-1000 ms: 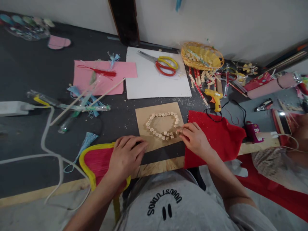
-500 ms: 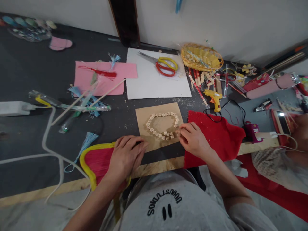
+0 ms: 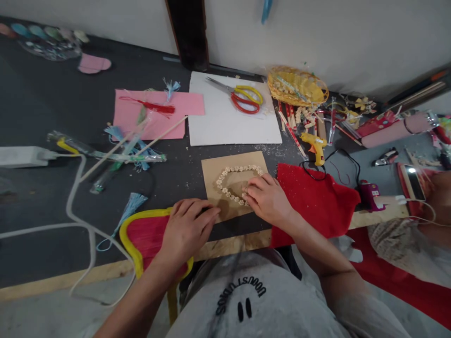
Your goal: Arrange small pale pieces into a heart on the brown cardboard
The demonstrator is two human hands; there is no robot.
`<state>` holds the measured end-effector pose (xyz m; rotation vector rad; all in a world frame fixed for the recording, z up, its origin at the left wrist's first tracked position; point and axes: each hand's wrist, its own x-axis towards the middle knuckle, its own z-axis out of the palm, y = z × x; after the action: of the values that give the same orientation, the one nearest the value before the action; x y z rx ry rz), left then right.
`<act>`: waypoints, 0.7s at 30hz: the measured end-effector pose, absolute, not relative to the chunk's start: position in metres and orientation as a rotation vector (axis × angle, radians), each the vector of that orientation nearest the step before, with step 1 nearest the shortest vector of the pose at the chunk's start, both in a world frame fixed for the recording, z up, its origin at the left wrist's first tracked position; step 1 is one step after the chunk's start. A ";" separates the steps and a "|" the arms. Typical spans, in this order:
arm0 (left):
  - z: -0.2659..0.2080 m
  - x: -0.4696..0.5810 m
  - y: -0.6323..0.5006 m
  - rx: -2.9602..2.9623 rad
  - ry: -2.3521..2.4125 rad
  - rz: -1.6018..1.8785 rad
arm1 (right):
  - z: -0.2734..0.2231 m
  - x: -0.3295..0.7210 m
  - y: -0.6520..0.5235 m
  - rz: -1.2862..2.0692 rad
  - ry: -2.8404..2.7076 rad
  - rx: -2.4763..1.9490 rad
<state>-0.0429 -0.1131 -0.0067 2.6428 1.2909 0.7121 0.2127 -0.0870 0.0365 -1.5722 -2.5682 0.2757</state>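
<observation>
A ring of small pale flower-shaped pieces [image 3: 225, 190] lies on a brown card [image 3: 210, 178] in front of me. My right hand [image 3: 266, 197] is over the ring's lower right part, thumb and fingertips pinched at a small flower-shaped piece there; the hand hides that stretch of the ring. Palm down at the card's lower left corner, my left hand [image 3: 188, 227] has its fingers stretched out, with the fingertips at the card's edge. Under that hand and wrist is a pink panel with a yellow border [image 3: 146, 234].
Yellow-and-red scissors [image 3: 244, 98] lie on a white board [image 3: 229, 129]. Right of the card are red cloth [image 3: 317, 202], a yellow glue gun [image 3: 316, 146] and a wicker basket [image 3: 298, 87]. Tassels, sticks and a white cable [image 3: 72, 188] spread leftward. Another person's arm [image 3: 435, 197] is far right.
My right hand has moved left from the ring's right end over its lower right part. The left hand stays by the card's corner, and the whole view has shifted slightly.
</observation>
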 end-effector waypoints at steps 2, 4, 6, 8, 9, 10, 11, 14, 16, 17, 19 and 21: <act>-0.007 -0.043 -0.113 2.633 1.294 0.711 | 0.037 0.211 -0.086 0.293 -2.593 -1.576; -0.007 -0.043 -0.113 2.624 1.298 0.710 | 0.036 0.209 -0.085 0.311 -2.598 -1.578; -0.007 -0.043 -0.114 2.621 1.298 0.715 | 0.035 0.208 -0.084 0.324 -2.591 -1.575; -0.007 -0.043 -0.114 2.618 1.300 0.717 | 0.035 0.208 -0.084 0.334 -2.569 -1.564; -0.007 -0.043 -0.114 2.614 1.303 0.716 | 0.035 0.208 -0.084 0.343 -2.549 -1.550; -0.007 -0.043 -0.114 2.610 1.307 0.715 | 0.036 0.210 -0.084 0.354 -2.522 -1.525; -0.006 -0.043 -0.113 2.606 1.310 0.712 | 0.037 0.212 -0.084 0.369 -2.487 -1.494; -0.006 -0.043 -0.112 2.599 1.306 0.721 | 0.040 0.225 -0.086 0.429 -2.325 -1.451; -0.007 -0.043 -0.112 2.589 1.297 0.725 | 0.041 0.237 -0.088 0.457 -2.201 -1.511; -0.007 -0.043 -0.112 2.582 1.297 0.723 | 0.041 0.242 -0.090 0.459 -2.156 -1.542; -0.008 -0.043 -0.112 2.573 1.314 0.705 | 0.042 0.251 -0.094 0.451 -2.117 -1.557; -0.009 -0.043 -0.113 2.579 1.331 0.688 | 0.043 0.256 -0.098 0.444 -2.104 -1.538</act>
<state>-0.0428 -0.1125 -0.0086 2.5793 1.3309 0.6879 0.2557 -0.0980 0.0426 -1.5379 -2.1042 0.4438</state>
